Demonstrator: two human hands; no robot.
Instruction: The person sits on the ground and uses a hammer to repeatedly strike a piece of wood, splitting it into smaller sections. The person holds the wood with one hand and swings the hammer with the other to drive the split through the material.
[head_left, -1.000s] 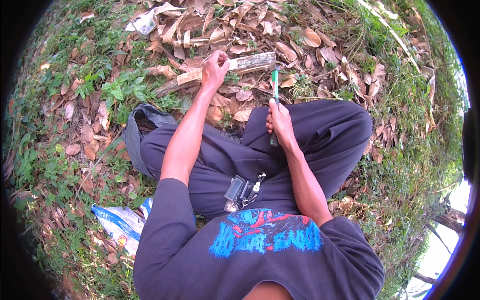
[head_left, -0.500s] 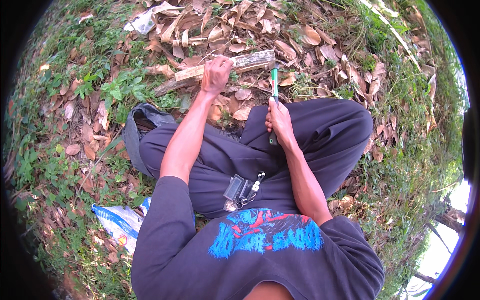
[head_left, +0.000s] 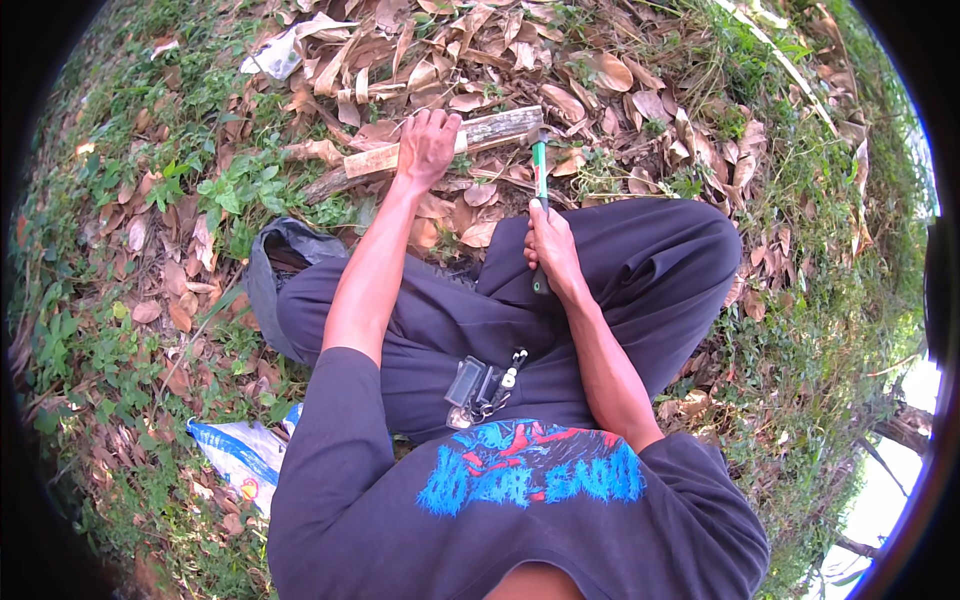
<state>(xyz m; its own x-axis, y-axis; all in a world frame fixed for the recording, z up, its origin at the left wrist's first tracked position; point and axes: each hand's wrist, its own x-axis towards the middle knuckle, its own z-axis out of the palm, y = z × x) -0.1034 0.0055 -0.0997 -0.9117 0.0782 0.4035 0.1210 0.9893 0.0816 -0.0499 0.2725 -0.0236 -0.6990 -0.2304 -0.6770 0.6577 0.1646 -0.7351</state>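
Note:
My left hand (head_left: 427, 148) is closed over the middle of a split piece of wood (head_left: 505, 127), pale at its left part and grey, weathered at its right. Beneath it lies a darker, rough stick (head_left: 324, 187), showing at the left end. My right hand (head_left: 553, 247) is wrapped round the black grip of a hammer (head_left: 541, 170) with a green shaft. The small metal head sits at the right end of the wood; whether it touches is hard to see.
Dry brown leaves (head_left: 480, 50) cover the ground beyond the wood. My crossed legs in dark trousers (head_left: 640, 240) lie just nearer. A keyring with small items (head_left: 485, 385) rests on my lap. A blue and white plastic sack (head_left: 240, 450) lies at the left; a pale plastic scrap (head_left: 280, 52) lies farther off.
The hammer and my right hand have shifted slightly left, and the hammer head is a little lower against the wood's right end. My left hand stays on the wood.

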